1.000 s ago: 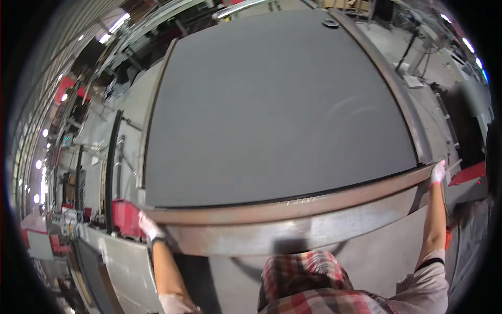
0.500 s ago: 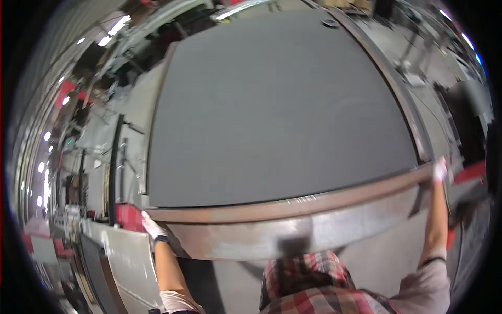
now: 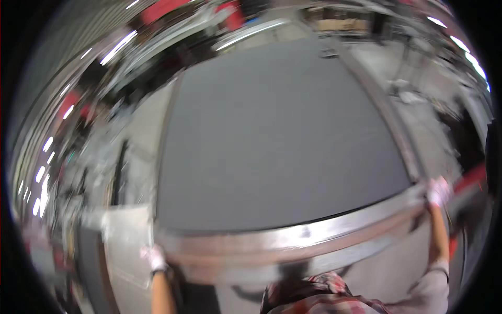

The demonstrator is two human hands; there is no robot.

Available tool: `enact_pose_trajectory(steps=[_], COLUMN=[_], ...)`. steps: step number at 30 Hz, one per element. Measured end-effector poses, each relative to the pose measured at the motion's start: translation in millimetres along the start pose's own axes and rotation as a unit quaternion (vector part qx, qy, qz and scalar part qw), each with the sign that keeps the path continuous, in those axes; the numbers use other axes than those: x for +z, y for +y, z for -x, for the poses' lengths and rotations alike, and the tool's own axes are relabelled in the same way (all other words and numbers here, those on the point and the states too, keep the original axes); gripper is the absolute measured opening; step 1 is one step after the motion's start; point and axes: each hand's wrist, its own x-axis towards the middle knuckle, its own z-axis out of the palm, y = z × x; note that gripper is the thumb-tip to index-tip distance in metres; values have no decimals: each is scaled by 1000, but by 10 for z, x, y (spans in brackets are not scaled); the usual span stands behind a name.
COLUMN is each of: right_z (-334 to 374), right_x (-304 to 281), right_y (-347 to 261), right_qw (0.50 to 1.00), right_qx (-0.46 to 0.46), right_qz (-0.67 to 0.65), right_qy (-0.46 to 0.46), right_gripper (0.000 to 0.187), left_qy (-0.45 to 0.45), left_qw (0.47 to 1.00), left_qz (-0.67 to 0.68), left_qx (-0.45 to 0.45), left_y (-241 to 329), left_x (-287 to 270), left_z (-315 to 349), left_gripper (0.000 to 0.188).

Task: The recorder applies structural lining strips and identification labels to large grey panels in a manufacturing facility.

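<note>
A large dark grey flat panel (image 3: 277,136) lies within a brown metal frame (image 3: 308,238) in front of me. My left hand (image 3: 152,256), in a pale glove, is at the frame's near left corner, with its fingers wrapped about the edge. At the near right corner, my right hand (image 3: 439,191), also gloved, grips the frame in the same way. Both arms are spread wide. Motion blurs the fingers, and the frame hides their undersides. A small dark round object (image 3: 329,53) rests by the far right corner.
A pale sheet-like panel (image 3: 128,240) stands to the left, near my left forearm. Cardboard-coloured boxes (image 3: 342,25) are beyond the far end. A red object (image 3: 470,177) lies past my right hand. Blurred equipment and grey floor surround the frame.
The whole view has shifted, so the frame's near edge and both hands sit lower in the picture. The near bar now shows a bright, shiny face. Both hands stay at the corners.
</note>
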Motion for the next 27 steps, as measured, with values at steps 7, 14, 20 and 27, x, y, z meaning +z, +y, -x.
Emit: enact_pose_trajectory(steps=[7,14,20,27], right_z=[-710,-705,-664,-992], right_x=[234,168,350,555], right_y=[-1356,-1782,-1883,-2300], right_qw=[993,938,953,963], right_qx=[-70,6,-10,-20], right_qz=[11,-61,-63,-61], right_qy=[-95,-341,-297,-260], right_gripper=[88,106,94,90], left_qy=[112,-43,-89,-127], left_qw=[986,979,970,954], left_qz=[114,188,218,258], left_qx=[55,71,64,81], left_y=[1623,2428,2664,2841], left_x=[-712,-855,-777,-671], left_z=[-1096,-1664,-2031,-2247], left_gripper=[63,64,66,69])
